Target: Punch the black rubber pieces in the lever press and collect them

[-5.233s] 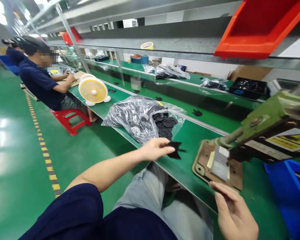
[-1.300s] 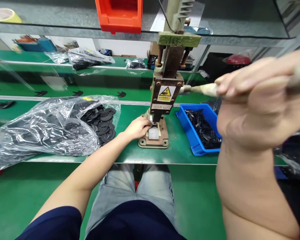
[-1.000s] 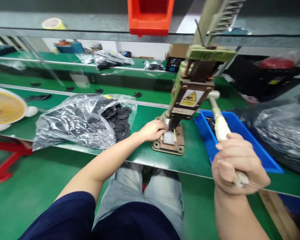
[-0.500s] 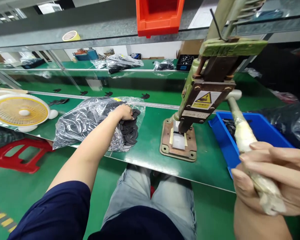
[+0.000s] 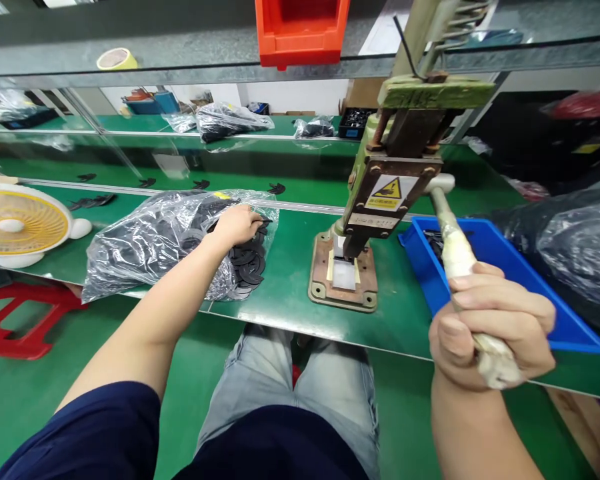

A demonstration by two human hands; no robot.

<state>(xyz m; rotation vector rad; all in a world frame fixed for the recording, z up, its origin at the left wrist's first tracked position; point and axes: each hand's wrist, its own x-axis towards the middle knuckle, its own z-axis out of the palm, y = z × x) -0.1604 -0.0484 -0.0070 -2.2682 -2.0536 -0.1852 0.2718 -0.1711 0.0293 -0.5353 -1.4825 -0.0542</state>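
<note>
My left hand (image 5: 236, 224) rests at the mouth of a clear plastic bag (image 5: 145, 240) on a pile of flat black curved parts (image 5: 247, 260); its fingers curl down onto them, and I cannot see whether it holds one. My right hand (image 5: 490, 327) is wrapped round the tape-covered lever (image 5: 455, 247) of a green hand press (image 5: 395, 173), pulled toward me. The press's base plate (image 5: 343, 280) with a white insert sits on the green bench (image 5: 290, 293), nothing visible under the ram.
A blue bin (image 5: 505, 280) with black pieces sits right of the press, beside another plastic bag (image 5: 575, 247). A yellow-white fan (image 5: 17, 223) stands far left. An orange bin (image 5: 303, 30) and tape roll (image 5: 117, 59) sit on the upper shelf. A red stool (image 5: 10, 320) is below left.
My left hand left the press base and went left to the black parts in the bag. My right hand stayed on the lever, which has swung down toward me.
</note>
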